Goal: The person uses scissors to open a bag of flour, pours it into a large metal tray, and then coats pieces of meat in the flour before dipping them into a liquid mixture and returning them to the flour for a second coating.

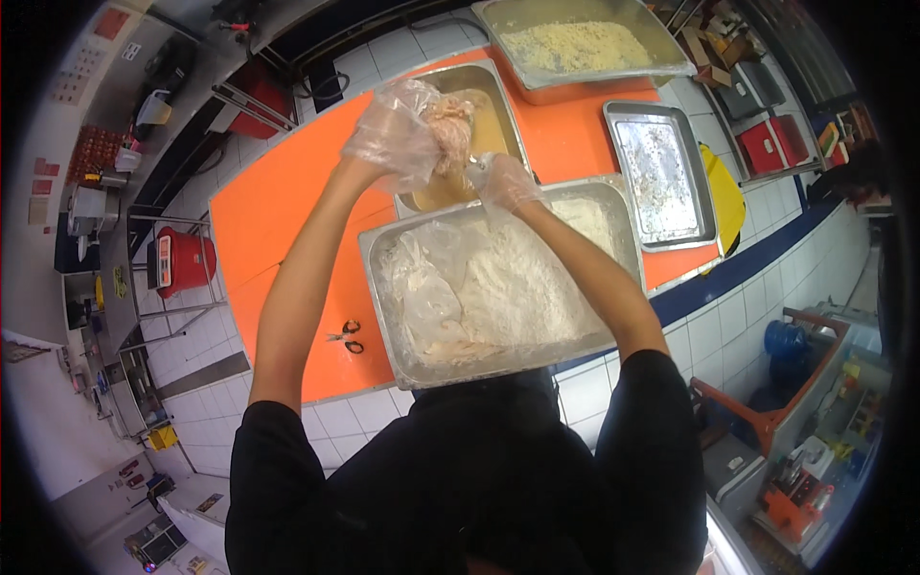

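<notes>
Meat, pale pink, lumpy, shows over tan liquid in a metal pan, grasped by our left hand, fingertips hidden, through crinkled clear plastic. Our right hand, likewise gloved, curls just beside it; whether those fingers grip anything, we cannot tell. Our right forearm hides some clumped white powder.

scissors left of powder pan; liquid pan behind; tray right of liquid pan
</notes>
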Motion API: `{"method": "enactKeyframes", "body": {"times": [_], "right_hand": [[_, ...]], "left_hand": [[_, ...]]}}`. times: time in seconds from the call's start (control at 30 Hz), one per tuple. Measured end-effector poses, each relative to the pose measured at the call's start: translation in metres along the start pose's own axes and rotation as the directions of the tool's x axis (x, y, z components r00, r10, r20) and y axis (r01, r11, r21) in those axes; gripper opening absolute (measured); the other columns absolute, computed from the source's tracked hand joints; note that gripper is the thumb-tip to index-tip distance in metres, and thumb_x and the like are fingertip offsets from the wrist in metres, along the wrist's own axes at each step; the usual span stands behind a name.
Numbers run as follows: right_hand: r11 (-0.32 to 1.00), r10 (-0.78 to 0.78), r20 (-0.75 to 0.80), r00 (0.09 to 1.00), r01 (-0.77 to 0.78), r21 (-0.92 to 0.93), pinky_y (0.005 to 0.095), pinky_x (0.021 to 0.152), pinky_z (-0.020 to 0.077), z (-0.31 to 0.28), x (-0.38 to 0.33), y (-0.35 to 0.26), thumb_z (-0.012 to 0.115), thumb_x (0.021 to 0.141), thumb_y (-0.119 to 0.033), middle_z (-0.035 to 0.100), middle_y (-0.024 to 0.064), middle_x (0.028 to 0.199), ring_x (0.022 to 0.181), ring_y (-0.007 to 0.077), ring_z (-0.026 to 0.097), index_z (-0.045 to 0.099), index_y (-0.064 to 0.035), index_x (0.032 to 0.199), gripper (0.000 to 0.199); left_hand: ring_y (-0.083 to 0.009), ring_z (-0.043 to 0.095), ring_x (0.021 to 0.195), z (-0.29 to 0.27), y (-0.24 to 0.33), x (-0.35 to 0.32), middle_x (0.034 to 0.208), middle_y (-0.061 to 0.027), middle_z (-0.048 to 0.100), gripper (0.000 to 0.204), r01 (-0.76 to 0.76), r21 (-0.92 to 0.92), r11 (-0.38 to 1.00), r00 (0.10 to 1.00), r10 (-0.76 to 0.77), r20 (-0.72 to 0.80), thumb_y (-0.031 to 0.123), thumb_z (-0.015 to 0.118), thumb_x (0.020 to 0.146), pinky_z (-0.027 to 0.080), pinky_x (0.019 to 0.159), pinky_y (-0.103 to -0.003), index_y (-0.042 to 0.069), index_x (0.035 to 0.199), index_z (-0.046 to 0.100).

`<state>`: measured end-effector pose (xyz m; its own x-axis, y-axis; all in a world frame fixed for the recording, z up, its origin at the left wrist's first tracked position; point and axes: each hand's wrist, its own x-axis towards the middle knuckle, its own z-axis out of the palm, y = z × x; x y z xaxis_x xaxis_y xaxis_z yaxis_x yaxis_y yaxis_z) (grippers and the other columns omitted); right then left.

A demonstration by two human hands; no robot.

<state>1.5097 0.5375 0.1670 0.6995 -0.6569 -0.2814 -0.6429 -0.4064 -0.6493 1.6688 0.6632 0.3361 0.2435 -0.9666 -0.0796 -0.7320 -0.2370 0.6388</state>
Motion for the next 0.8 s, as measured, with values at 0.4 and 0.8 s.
{"method": "enactKeyframes", "body": {"times": [0.4,0.8], "right_hand": [[0.994,-0.062,0.053,0.997,0.066,-0.092,0.0501,0.082,0.0534,0.003,0.015,0.001,0.060,0.094,-0.041,0.070,0.0293,0.097,0.093,0.0453,0.068,0.072,-0.0013,0.098,0.042],[0.996,-0.015,-0.024,1.000,0.017,0.087,0.0483,0.083,0.0532,-0.006,-0.010,-0.018,0.062,0.093,-0.035,0.070,0.0296,0.093,0.092,0.0456,0.068,0.072,-0.0003,0.095,0.037]], "left_hand": [[-0.0284,0.066,0.086,0.216,0.061,-0.073,0.089,-0.0134,0.069,0.025,-0.418,-0.075,0.905,0.807,0.408,0.428,0.025,0.061,0.086,0.052,0.090,-0.042,0.008,0.099,0.075],[-0.0397,0.052,0.133,0.230,0.061,-0.103,0.143,-0.0268,0.053,0.075,-0.239,-0.070,0.968,0.717,0.225,0.660,0.043,0.072,0.087,0.043,0.110,-0.048,-0.002,0.141,0.049]]}}
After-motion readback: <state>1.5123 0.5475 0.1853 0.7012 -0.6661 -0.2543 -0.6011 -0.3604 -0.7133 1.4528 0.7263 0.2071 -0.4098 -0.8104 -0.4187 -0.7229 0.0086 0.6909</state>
